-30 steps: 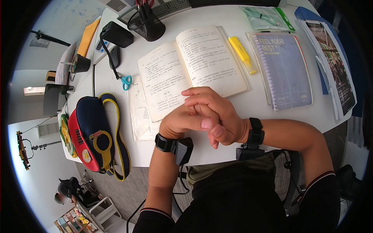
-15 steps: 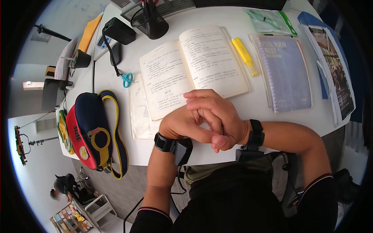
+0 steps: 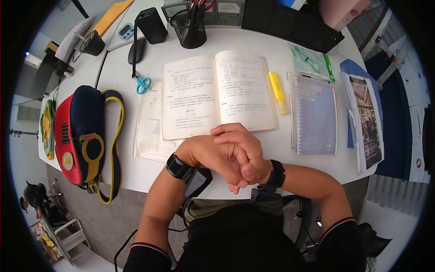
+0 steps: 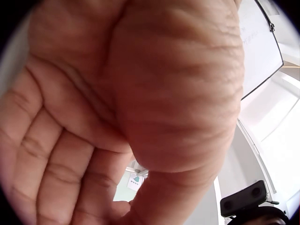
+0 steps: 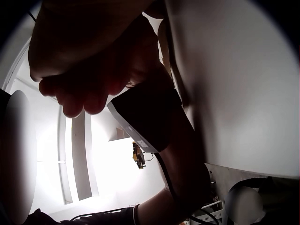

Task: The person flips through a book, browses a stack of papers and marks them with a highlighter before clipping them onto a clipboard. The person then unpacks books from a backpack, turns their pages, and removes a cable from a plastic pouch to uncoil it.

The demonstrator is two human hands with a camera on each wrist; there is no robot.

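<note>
My two hands are clasped together just in front of the open book (image 3: pixel 192 86), over the near part of the desk. The left hand (image 3: pixel 206 152) comes in from the left, its thumb and fingers bent around part of the right hand (image 3: pixel 249 152). Fingers of the right hand lie across the back of the left and hold it. In the left wrist view, the palm of the left hand (image 4: pixel 173 93) fills most of the frame. The right wrist view is dark; a row of fingertips (image 5: pixel 70 105) shows below the right hand (image 5: pixel 84 37). No other object shows between the hands.
A yellow highlighter (image 3: pixel 277 93) and a spiral notebook (image 3: pixel 315 115) lie right of the book. At left are blue scissors (image 3: pixel 143 85) and a red and navy bag (image 3: pixel 79 136). Behind stands a black mesh pen holder (image 3: pixel 192 34). A clipboard (image 3: pixel 364 122) lies far right.
The hands stay clasped, with thumbs and fingers shifting slightly against each other. The head view has turned, so the desk and its things sit lower and further left, and more of the back shows.
</note>
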